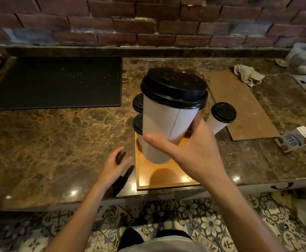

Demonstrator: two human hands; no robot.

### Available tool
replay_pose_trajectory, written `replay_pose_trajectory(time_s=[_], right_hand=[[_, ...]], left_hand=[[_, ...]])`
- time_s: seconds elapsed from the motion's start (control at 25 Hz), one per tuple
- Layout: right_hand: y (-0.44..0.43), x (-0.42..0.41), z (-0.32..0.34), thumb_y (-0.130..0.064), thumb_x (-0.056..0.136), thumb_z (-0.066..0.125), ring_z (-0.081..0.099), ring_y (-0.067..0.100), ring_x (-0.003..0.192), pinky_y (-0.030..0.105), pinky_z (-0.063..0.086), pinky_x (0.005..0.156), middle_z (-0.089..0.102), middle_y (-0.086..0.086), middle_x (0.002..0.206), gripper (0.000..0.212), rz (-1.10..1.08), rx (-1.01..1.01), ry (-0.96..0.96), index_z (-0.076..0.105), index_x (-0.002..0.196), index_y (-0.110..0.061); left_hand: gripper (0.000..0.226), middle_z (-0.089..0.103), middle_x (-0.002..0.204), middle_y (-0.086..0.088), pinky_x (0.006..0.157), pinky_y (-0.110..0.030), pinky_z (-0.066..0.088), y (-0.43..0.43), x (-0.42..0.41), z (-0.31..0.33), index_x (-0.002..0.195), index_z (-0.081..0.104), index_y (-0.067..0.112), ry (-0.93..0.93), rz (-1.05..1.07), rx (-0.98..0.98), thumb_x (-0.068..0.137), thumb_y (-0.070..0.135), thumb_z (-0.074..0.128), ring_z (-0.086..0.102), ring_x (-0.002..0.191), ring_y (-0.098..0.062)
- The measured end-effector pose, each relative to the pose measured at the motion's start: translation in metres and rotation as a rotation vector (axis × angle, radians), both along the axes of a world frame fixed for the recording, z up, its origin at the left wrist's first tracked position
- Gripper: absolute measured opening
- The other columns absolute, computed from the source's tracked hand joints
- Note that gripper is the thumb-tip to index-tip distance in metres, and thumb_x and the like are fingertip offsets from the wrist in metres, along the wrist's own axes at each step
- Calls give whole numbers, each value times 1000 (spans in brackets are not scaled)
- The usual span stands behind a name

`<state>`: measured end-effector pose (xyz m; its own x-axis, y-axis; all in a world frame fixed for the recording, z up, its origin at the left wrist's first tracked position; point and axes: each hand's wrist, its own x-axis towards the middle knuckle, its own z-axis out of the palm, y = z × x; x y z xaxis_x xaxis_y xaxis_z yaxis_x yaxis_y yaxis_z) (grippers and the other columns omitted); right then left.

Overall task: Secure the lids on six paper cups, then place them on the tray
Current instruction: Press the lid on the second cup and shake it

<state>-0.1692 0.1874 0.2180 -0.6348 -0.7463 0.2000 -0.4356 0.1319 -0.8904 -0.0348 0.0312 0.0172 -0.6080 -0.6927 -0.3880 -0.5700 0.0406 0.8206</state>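
A white paper cup (pixel 159 128) with a black lid (pixel 174 86) pressed on top is up in the air, just over the wooden tray (pixel 163 177). The right hand (pixel 190 153) holds it, with the thumb and fingers wrapped round its lower part. The cup leans a little. Behind it, on the left side of the tray, two more cups (pixel 138 102) with black lids peek out, one behind the other. A fourth cup (pixel 221 115) with a lid stands to the right, and I cannot tell if it is on the tray or beside it. The left hand (pixel 112 166) is flat and loose above the desk (pixel 57 142), near the tray's left edge, holding nothing. Farther out on the desk lie a black mat (pixel 57 82), a brown cardboard sheet (pixel 243 110), a crumpled cloth (pixel 248 74) and a milk carton (pixel 296 139).
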Motion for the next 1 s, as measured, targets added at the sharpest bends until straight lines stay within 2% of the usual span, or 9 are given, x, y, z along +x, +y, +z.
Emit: replay_pose_trajectory(time_s=[0.08,0.2,0.32,0.44,0.6,0.72,0.8,0.88,1.0], right_hand=[[14,-3,2,-73,56,73,58,-8,107,14,53,79,61,-25,114,87,2,22,6,47,129,-34],[23,-9,7,-74,55,73,56,-12,107,12,51,79,60,-30,114,89,34,32,37,47,132,-36],[28,-15,13,-66,56,77,59,-7,107,23,55,82,63,-25,113,83,95,22,21,49,129,-37],[31,-18,19,-64,54,80,60,-3,107,33,56,86,64,-20,114,83,210,81,-17,51,127,-34],[39,-23,29,-70,52,76,46,-12,118,20,46,94,48,-24,130,91,341,196,9,42,132,-44],[46,-27,55,-84,56,59,34,-22,118,9,40,92,33,-31,128,104,227,161,55,21,146,-48],[40,-27,77,-82,71,43,42,-16,118,10,40,90,42,-30,126,87,104,45,160,29,147,-43],[25,-25,92,-70,87,40,51,1,117,22,42,89,53,-17,127,61,68,97,373,49,138,-36],[-3,-14,95,-51,99,36,50,17,94,33,33,72,59,-6,113,38,46,285,585,58,122,-30]], left_hand=[[47,51,136,12,102,-26,37,12,3,44,118,51,49,303,-8,195,77,43,73,42,133,-13],[66,51,134,25,96,-13,42,32,6,112,126,45,59,534,-303,189,72,38,77,46,128,-3],[96,45,142,17,100,-13,38,48,-9,152,145,26,36,593,-519,71,70,17,82,41,132,-2],[87,54,116,2,84,-7,45,59,-32,173,131,37,1,537,-536,-105,59,0,86,54,108,11],[71,60,101,-3,75,-16,53,69,-39,167,115,48,-3,656,-414,-105,56,24,78,64,94,-3],[73,65,102,8,70,-15,52,79,-40,162,118,51,14,679,-278,-185,54,31,82,63,94,-5],[78,62,104,24,68,-8,49,84,-44,163,119,47,23,715,-193,-245,53,25,88,60,95,4],[82,62,109,25,70,-9,50,92,-52,161,122,46,23,772,-96,-271,54,18,90,60,99,4],[82,63,117,0,79,-40,57,101,-61,157,130,44,16,811,138,-249,60,15,86,62,107,-21]])
